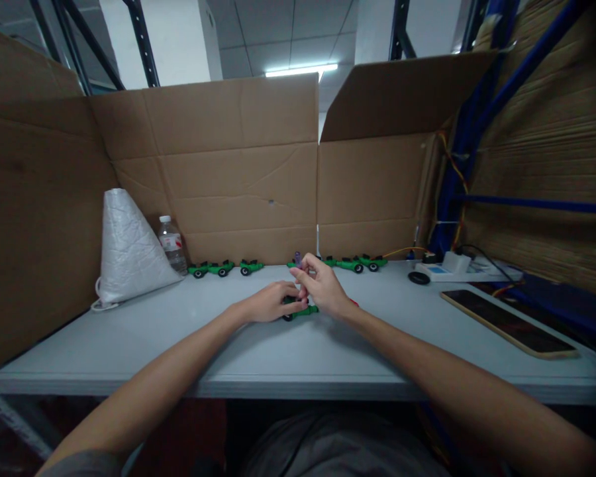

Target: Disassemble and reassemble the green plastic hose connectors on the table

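Note:
Near the middle of the table a green toy car [305, 311] with black wheels lies under my left hand [268, 302], whose fingers are closed around its near end. My right hand [325, 286] is just above the car, thumb and fingers pinched on a small upright tool with a translucent purple handle [298, 258], which looks like a screwdriver. Its lower end is hidden among my fingers, so I cannot tell whether it touches the car. A bit of something red [354, 303] shows behind my right wrist.
Several green toy cars [251, 267] stand along the cardboard back wall [238, 179]. At left are a silvery padded bag [132, 255] and a water bottle [171, 240]. A power strip [481, 270], a black ring [419, 278] and a phone [506, 322] lie at right.

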### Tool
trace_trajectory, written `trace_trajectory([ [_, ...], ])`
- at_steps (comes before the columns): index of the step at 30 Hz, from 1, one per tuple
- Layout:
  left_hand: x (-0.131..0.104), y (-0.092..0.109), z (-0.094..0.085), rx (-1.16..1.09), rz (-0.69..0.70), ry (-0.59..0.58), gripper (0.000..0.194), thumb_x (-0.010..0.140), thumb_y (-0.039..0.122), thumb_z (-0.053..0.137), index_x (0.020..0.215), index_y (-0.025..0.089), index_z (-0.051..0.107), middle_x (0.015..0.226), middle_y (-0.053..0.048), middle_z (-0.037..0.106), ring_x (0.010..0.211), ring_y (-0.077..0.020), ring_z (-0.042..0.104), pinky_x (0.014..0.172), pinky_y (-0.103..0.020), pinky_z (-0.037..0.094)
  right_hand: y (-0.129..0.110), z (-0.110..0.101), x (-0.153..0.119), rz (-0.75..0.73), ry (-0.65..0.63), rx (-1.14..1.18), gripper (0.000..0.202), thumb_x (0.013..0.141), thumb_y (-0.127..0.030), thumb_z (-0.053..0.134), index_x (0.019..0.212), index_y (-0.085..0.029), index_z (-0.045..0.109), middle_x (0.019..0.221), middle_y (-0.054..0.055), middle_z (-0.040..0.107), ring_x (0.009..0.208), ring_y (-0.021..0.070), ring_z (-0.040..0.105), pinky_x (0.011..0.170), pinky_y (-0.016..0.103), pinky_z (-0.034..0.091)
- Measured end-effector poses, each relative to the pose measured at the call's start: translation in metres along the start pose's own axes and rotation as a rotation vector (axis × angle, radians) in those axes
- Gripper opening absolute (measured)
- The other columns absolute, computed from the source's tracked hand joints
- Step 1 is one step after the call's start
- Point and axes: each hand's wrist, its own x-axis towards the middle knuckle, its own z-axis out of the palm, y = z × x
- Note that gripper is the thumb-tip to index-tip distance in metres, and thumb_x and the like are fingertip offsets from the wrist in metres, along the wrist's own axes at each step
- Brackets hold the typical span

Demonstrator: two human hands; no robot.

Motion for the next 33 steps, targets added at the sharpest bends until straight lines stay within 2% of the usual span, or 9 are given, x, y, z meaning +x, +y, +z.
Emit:
trace_trajectory([
  [6, -0.0009, 0.0004, -0.0015, 0.037, -0.014, 0.0, 0.048, 0.104, 0.058, 0.053, 0.102, 0.016, 0.076, 0.097, -0.009, 0.072, 0.093, -0.0213, 0.065, 0.09, -0.029, 0.047, -0.0005, -0.0052, 0.0033, 0.044, -0.083, 0.095, 0.044, 0.094, -0.065, 0.063, 0.097, -0.022, 0.055, 0.075, -0.004, 0.064, 0.047, 0.0121, 0.061, 0.041, 0.024, 0.055],
  [14, -0.0005, -0.0011, -0.0011, 0.024, -0.002, -0.008, 0.044, 0.106, 0.053, 0.052, 0.097, 0.015, 0.074, 0.095, -0.008, 0.071, 0.086, -0.0188, 0.064, 0.084, -0.028, 0.046, -0.0016, 0.0009, 0.0001, -0.018, 0.105, -0.001, 0.046, 0.086, -0.061, 0.075, 0.083, -0.025, 0.047, 0.063, -0.006, 0.059, 0.046, 0.0153, 0.062, 0.037, 0.023, 0.047],
  [18, -0.0007, -0.0033, 0.001, 0.011, -0.001, 0.011, 0.044, 0.106, 0.053, 0.053, 0.095, 0.015, 0.072, 0.098, -0.008, 0.071, 0.088, -0.0188, 0.063, 0.083, -0.027, 0.045, -0.0061, 0.0029, 0.0, 0.031, 0.037, 0.051, 0.047, 0.085, -0.062, 0.076, 0.083, -0.025, 0.046, 0.058, -0.008, 0.055, 0.044, 0.015, 0.06, 0.036, 0.023, 0.047],
  [21, -0.0012, -0.0032, 0.0003, 0.012, -0.012, 0.003, 0.045, 0.105, 0.055, 0.053, 0.095, 0.015, 0.072, 0.097, -0.008, 0.071, 0.088, -0.019, 0.063, 0.083, -0.028, 0.045, -0.0081, 0.0008, 0.0013, 0.074, -0.017, 0.086, 0.048, 0.086, -0.065, 0.073, 0.087, -0.024, 0.049, 0.065, -0.006, 0.061, 0.046, 0.0149, 0.062, 0.038, 0.024, 0.052],
  [25, -0.0017, -0.0026, -0.002, 0.046, -0.01, -0.009, 0.046, 0.105, 0.057, 0.053, 0.094, 0.017, 0.072, 0.095, -0.007, 0.07, 0.091, -0.0203, 0.063, 0.088, -0.029, 0.046, -0.0081, -0.0035, 0.0037, 0.094, -0.037, 0.089, 0.05, 0.088, -0.07, 0.068, 0.09, -0.021, 0.057, 0.078, 0.0, 0.068, 0.052, 0.0137, 0.066, 0.043, 0.025, 0.058],
  [33, -0.0017, -0.0015, -0.0025, 0.05, 0.005, -0.009, 0.045, 0.106, 0.054, 0.052, 0.098, 0.015, 0.074, 0.096, -0.007, 0.071, 0.089, -0.0195, 0.063, 0.084, -0.029, 0.045, -0.0091, -0.0001, 0.0036, 0.084, -0.066, 0.107, 0.052, 0.092, -0.071, 0.061, 0.091, -0.02, 0.06, 0.076, -0.002, 0.064, 0.048, 0.0105, 0.06, 0.042, 0.023, 0.056],
])
